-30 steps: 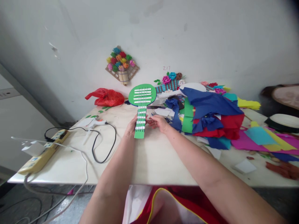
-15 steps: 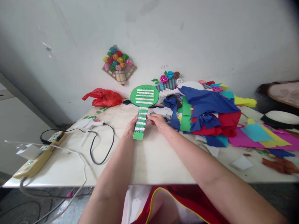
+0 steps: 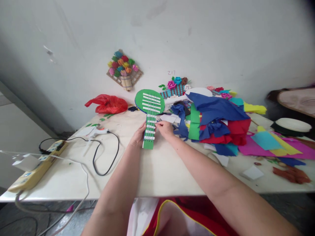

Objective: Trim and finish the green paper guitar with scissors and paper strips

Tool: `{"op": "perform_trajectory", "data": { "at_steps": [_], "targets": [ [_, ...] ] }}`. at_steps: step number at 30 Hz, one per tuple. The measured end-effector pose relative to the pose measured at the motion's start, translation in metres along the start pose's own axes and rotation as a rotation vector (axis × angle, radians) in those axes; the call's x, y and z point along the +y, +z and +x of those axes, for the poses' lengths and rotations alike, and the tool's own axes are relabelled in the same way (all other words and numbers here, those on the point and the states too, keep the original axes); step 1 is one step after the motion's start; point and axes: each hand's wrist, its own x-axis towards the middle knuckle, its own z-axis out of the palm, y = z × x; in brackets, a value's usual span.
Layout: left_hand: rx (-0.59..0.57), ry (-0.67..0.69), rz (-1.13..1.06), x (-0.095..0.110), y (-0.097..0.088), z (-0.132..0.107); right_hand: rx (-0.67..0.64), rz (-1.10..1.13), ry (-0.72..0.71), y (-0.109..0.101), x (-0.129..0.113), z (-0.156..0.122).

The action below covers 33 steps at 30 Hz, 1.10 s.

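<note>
A green craft guitar [image 3: 150, 104] with a round body, white cross strips and thin dark lines like strings along it is held up over the table. My left hand [image 3: 139, 135] grips its neck from the left side, with the fingers partly hidden behind it. At the right edge of the neck, my right hand [image 3: 165, 129] is closed in a pinch. Whatever lies between those fingertips is too small to make out. A row of dark dots crosses the lower end of the neck.
A white glue gun [image 3: 98, 131] with a black cord rests on the left, near a yellow power strip [image 3: 36, 168]. Behind lies a red plastic bag [image 3: 108, 104]. Blue crepe paper [image 3: 219, 106] and other coloured sheets are heaped on the right. Paper flowers [image 3: 121, 65] hang on the wall.
The guitar has tilted a little, its lower end shifting right and its body slightly left. My left hand still grips the neck, and my right hand stays pinched beside it.
</note>
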Motion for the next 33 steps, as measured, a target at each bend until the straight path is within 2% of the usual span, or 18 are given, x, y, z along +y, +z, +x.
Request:
{"op": "perform_trajectory", "data": {
  "at_steps": [5,12,20,22,25,30,33],
  "targets": [
    [-0.018,0.014,-0.002,-0.002,-0.001,0.001,0.007,-0.079,-0.013,-0.003,-0.003,-0.002],
    [0.009,0.017,-0.011,-0.001,-0.001,0.002,-0.054,0.018,-0.004,-0.007,-0.006,-0.005],
    [0.039,-0.004,-0.005,-0.001,0.001,0.002,0.054,-0.106,-0.080,-0.002,0.001,-0.002],
    [0.036,-0.016,0.002,0.000,0.002,0.001,0.071,-0.010,-0.075,-0.002,0.004,0.002],
    [0.020,-0.030,0.018,0.001,0.002,0.000,0.108,0.258,-0.001,-0.002,0.009,0.009],
    [-0.006,-0.038,0.027,-0.001,0.000,0.001,0.168,0.735,0.295,-0.007,0.012,0.019],
    [-0.012,-0.043,0.013,-0.002,-0.002,0.002,0.183,0.975,0.391,-0.016,0.014,0.024]
  ]
}}
